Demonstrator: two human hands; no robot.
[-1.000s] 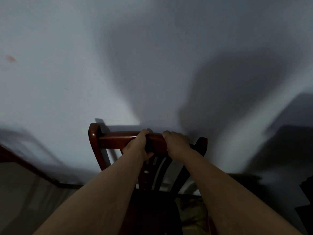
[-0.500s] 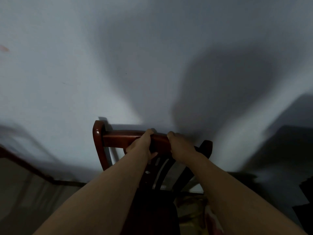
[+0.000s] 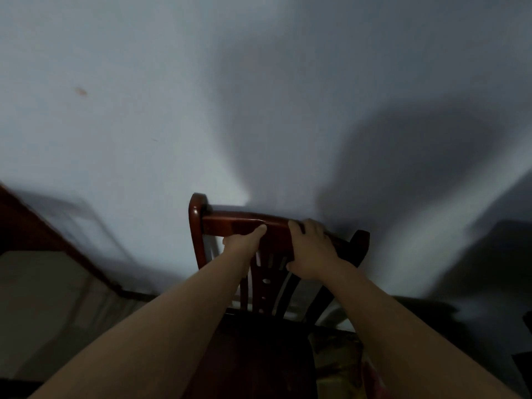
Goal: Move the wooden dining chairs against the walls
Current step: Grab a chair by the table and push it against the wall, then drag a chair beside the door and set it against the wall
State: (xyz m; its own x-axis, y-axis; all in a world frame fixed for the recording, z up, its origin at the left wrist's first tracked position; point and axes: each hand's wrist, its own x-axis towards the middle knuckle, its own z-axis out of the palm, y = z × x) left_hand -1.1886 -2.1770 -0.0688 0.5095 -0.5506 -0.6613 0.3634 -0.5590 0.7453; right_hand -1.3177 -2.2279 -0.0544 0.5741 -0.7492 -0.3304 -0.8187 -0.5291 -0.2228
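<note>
A reddish-brown wooden dining chair [image 3: 230,224] stands right in front of me, its slatted back close to the pale wall [image 3: 144,139]. My left hand [image 3: 244,240] is wrapped around the top rail near its middle, thumb on the front face. My right hand [image 3: 311,251] grips the same rail just to the right, fingers over the top edge. The chair's dark seat lies in shadow between my forearms, and its legs are hidden.
A dark wooden skirting board [image 3: 57,249] runs diagonally at the left along a beige tiled floor [image 3: 43,298]. A patterned patch of floor or cloth [image 3: 339,358] shows beside the seat on the right. Dark shapes sit at the far right edge.
The chair back has shifted to the right in view and slightly up toward the wall. Both hands have stayed on the top rail. The view has swung left a little.
</note>
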